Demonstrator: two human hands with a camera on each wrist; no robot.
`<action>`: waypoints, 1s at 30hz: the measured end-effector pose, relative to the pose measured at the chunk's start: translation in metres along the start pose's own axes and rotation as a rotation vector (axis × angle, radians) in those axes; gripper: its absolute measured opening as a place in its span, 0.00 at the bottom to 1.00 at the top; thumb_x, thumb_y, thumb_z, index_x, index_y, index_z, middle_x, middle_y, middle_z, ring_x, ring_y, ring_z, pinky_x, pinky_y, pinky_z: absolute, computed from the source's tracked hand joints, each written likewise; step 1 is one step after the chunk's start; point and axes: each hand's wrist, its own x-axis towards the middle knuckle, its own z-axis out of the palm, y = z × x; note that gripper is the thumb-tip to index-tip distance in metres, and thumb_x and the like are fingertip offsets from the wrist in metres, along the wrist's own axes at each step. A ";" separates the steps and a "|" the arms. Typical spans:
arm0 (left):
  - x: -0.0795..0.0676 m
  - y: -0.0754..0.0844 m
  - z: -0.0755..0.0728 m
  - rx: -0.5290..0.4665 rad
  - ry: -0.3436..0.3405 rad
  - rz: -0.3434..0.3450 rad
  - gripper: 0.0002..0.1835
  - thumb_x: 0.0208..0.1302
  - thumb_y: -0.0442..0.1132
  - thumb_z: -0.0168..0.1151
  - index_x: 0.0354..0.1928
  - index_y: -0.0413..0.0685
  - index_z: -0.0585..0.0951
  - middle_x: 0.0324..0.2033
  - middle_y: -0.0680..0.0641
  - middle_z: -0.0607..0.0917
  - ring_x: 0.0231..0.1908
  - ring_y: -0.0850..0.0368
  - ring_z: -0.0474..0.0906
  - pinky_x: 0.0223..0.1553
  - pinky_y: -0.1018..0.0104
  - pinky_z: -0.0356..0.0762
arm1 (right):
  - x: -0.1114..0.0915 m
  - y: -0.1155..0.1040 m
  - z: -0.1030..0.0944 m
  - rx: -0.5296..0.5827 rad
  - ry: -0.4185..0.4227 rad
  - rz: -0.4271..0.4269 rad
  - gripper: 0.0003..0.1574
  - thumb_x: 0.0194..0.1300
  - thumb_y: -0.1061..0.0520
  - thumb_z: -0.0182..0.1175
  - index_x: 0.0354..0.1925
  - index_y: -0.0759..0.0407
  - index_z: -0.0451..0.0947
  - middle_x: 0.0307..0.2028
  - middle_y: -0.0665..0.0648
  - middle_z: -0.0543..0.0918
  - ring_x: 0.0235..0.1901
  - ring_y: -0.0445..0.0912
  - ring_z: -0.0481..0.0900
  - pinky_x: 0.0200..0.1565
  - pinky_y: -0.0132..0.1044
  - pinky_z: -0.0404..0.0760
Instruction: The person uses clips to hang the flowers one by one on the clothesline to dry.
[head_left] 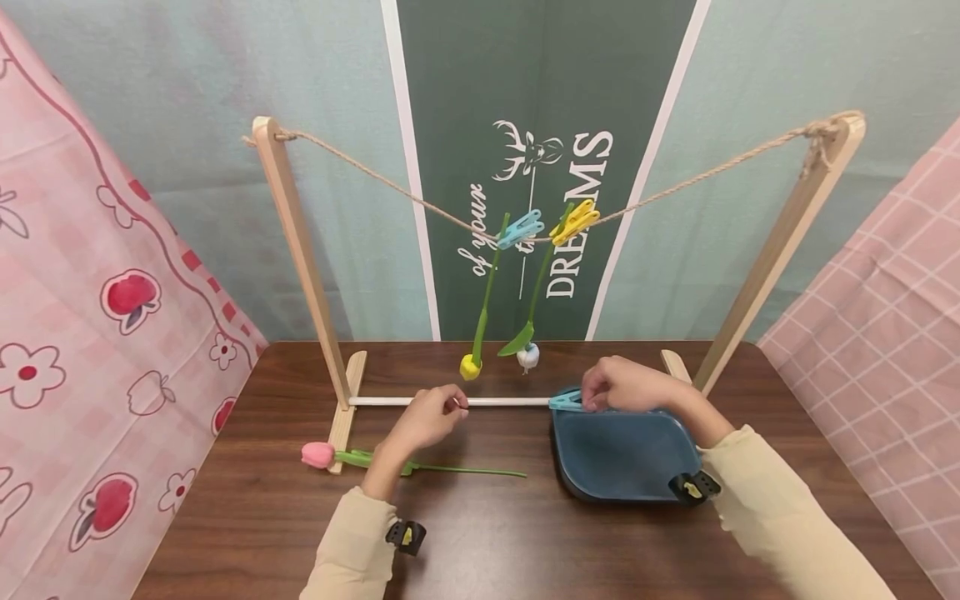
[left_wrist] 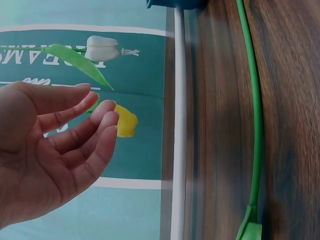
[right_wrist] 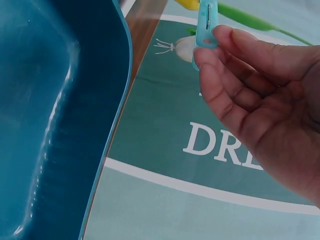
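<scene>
Between thumb and fingers, my right hand (head_left: 626, 385) pinches a light blue clothespin (right_wrist: 207, 22) above the back left corner of a dark blue tray (head_left: 630, 454). My left hand (head_left: 431, 417) holds nothing; its fingers curve loosely near the white rod (left_wrist: 179, 120). A pink artificial tulip (head_left: 318, 454) lies on the table to the left, its green stem passing under my left forearm. Two tulips hang head down from a twine: a yellow one (head_left: 470, 367) by a blue clothespin (head_left: 521, 229), a white one (head_left: 528, 357) by a yellow clothespin (head_left: 576, 222).
The sagging twine (head_left: 375, 175) runs between a left wooden post (head_left: 300, 250) and a right wooden post (head_left: 783, 250). The white rod joins the posts low down, behind the tray. A printed green curtain (head_left: 465, 83) hangs behind, above the brown table (head_left: 480, 542).
</scene>
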 end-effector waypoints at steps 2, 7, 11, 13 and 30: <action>0.001 0.002 0.001 0.000 -0.005 0.010 0.03 0.57 0.35 0.61 0.30 0.42 0.77 0.22 0.52 0.79 0.25 0.62 0.74 0.28 0.67 0.71 | 0.002 -0.002 0.003 0.003 0.002 -0.002 0.13 0.54 0.71 0.58 0.21 0.57 0.79 0.21 0.45 0.74 0.20 0.36 0.67 0.25 0.30 0.69; 0.001 0.009 0.004 0.004 -0.026 0.017 0.02 0.56 0.34 0.61 0.30 0.43 0.77 0.22 0.52 0.79 0.25 0.62 0.74 0.28 0.68 0.71 | 0.009 -0.006 0.010 -0.013 0.020 -0.033 0.13 0.53 0.72 0.59 0.21 0.57 0.79 0.21 0.44 0.74 0.21 0.34 0.67 0.26 0.29 0.69; 0.002 0.016 0.007 0.014 -0.046 0.036 0.02 0.57 0.34 0.61 0.31 0.43 0.77 0.21 0.53 0.78 0.24 0.63 0.72 0.27 0.68 0.69 | 0.013 -0.010 0.015 -0.016 0.030 -0.049 0.12 0.53 0.72 0.59 0.21 0.57 0.79 0.22 0.45 0.75 0.21 0.34 0.67 0.25 0.29 0.70; 0.003 0.020 0.007 0.018 -0.048 0.051 0.02 0.57 0.33 0.61 0.31 0.43 0.77 0.21 0.53 0.78 0.24 0.62 0.72 0.27 0.68 0.69 | 0.014 -0.013 0.016 -0.012 0.029 -0.052 0.13 0.53 0.73 0.58 0.21 0.58 0.79 0.22 0.45 0.75 0.21 0.34 0.68 0.25 0.30 0.70; 0.003 0.049 0.011 0.010 -0.112 0.121 0.04 0.58 0.33 0.61 0.34 0.41 0.78 0.22 0.52 0.78 0.23 0.63 0.72 0.26 0.71 0.70 | 0.025 -0.028 0.029 -0.005 0.029 -0.074 0.12 0.54 0.72 0.58 0.22 0.58 0.79 0.22 0.45 0.74 0.21 0.35 0.67 0.25 0.30 0.70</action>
